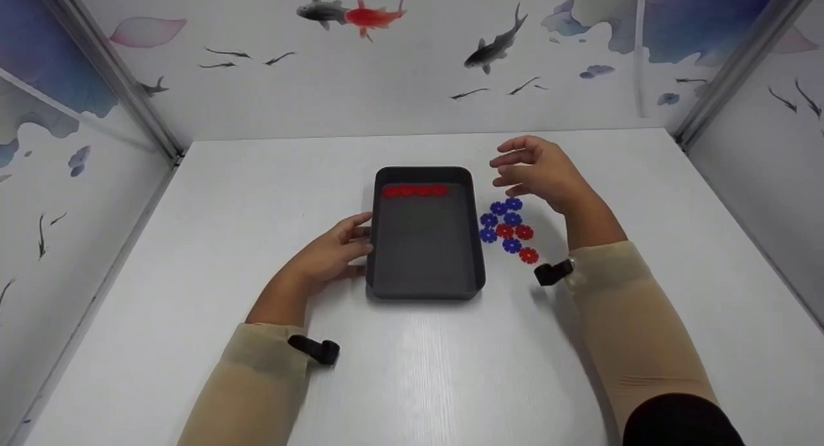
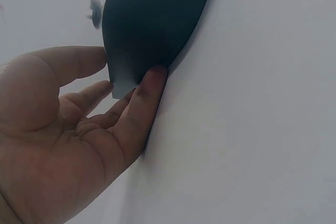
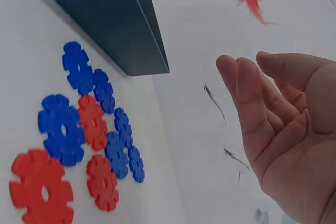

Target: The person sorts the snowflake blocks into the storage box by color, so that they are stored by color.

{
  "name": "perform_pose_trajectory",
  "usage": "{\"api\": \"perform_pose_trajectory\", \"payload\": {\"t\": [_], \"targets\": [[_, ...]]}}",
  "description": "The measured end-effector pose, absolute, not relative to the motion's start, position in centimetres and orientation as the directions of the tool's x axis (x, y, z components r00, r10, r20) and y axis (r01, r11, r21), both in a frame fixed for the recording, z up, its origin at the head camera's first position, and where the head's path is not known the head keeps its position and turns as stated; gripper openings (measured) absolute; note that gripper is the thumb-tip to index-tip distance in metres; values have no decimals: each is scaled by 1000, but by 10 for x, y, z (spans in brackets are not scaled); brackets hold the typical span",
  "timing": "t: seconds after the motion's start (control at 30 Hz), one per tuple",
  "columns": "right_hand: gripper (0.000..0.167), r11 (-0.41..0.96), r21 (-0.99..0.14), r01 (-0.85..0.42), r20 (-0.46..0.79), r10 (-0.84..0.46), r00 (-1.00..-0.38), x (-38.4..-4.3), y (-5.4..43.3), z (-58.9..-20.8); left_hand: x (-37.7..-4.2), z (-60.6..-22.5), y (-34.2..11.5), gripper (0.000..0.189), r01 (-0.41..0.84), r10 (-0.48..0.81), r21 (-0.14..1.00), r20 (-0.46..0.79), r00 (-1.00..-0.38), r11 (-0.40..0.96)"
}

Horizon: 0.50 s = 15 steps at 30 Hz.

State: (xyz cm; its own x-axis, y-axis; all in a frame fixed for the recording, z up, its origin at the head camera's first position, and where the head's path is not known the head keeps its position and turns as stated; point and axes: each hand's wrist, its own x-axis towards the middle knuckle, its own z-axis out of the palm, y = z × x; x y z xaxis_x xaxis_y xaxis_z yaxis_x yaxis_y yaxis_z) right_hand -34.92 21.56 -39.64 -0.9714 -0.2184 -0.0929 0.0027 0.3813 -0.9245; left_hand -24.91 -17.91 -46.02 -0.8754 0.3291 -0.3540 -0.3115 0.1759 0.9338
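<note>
A dark grey rectangular tray [image 1: 425,253] sits on the table, with a row of several red notched discs [image 1: 415,190] along the inside of its far end. My left hand [image 1: 331,253] is at the tray's left side, its fingertips touching the outer wall, as the left wrist view of the tray [image 2: 152,24] also shows. Beyond a loose group of blue discs [image 3: 63,129] and red discs [image 3: 102,182], my right hand [image 1: 537,169] is raised in the air. Its fingers are loosely bent, with nothing between them. The group lies close to the tray's right wall.
The white table [image 1: 412,369] is bounded by a back panel [image 1: 412,98] printed with fish, and by side panels with metal corner posts [image 1: 727,60]. Small black devices are strapped on at the left sleeve [image 1: 315,349] and the right sleeve [image 1: 553,272].
</note>
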Motion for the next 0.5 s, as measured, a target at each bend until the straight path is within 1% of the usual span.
{"api": "perform_pose_trajectory", "payload": {"t": [0.13,0.27,0.5], "targets": [[36,425,-905,21,-116,-199,-973,-344,230,-404,-249,-462,-179,70,-313,334,936,-351,-875,164],[37,481,-875,55,-168,-195,-966,-338,242,-409,-249,-462,-179,71,-317,333,936,-351,-875,155],[46,540,-837,89,-230,-200,-952,-333,260,-414,-248,-460,-179,71,-310,331,936,-349,-877,167]]}}
